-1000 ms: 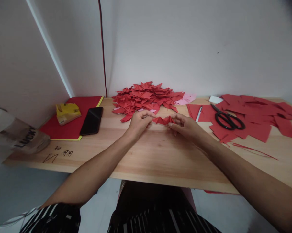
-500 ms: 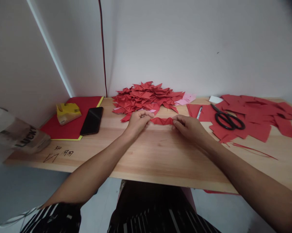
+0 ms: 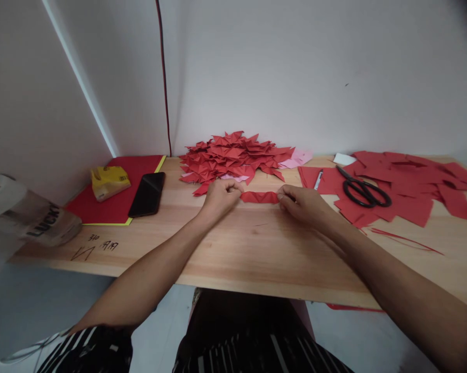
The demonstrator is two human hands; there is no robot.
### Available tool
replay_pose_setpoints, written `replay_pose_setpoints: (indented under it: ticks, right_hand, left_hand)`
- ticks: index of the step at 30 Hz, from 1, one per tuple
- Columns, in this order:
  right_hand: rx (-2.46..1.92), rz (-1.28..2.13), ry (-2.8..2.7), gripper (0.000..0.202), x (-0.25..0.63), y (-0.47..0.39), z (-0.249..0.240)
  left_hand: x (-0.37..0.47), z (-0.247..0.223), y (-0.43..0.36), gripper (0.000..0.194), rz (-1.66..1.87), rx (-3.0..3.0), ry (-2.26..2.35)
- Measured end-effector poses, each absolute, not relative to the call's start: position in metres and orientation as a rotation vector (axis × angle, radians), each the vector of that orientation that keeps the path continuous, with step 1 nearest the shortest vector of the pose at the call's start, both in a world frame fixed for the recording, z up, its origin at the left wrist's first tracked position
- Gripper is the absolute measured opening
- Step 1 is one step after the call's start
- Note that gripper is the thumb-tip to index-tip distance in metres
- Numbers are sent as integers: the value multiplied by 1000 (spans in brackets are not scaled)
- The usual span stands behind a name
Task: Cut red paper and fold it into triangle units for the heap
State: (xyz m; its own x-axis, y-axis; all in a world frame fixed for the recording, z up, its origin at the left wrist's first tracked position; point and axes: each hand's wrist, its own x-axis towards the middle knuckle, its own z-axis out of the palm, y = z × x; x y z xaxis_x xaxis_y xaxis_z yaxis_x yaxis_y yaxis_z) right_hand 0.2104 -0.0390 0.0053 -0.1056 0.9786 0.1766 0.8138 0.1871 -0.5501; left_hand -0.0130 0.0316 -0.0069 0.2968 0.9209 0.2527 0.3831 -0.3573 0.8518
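Observation:
A narrow folded strip of red paper [image 3: 260,197] stretches between my two hands, just above the wooden table [image 3: 233,248]. My left hand [image 3: 222,196] pinches its left end with thumb and fingers. At the other end, my right hand [image 3: 300,201] is closed on the paper in the same way. Crease lines show along the strip's middle; both its tips are hidden by my fingers. Right behind my hands lies a heap of pointed, folded red paper pieces [image 3: 233,153], with some pink paper [image 3: 298,157] at its right side.
To the right, black-handled scissors [image 3: 363,190] rest on loose red paper sheets [image 3: 412,202], beside a white pen [image 3: 318,179]. Thin red offcuts [image 3: 408,241] lie nearer. On the left are a phone [image 3: 147,194], a yellow packet [image 3: 110,182] on red sheets, and a plastic container marked LUCKY [image 3: 43,220].
The strip looks flatter and straighter between my hands, its upper edge less zigzagged. My hands have barely shifted, and the rest of the table is the same.

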Motion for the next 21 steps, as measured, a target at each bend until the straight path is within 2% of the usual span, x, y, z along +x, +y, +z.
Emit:
replay_pose_setpoints:
  ticks: [13, 21]
  right_hand:
    - [-1728, 411, -2020, 27, 215, -37, 2]
    - [-1847, 380, -2038, 18, 213, -38, 3]
  left_hand:
    - [-12, -1, 25, 23, 869, 2111, 1244]
    - [-11, -1, 23, 23, 816, 2208, 1280]
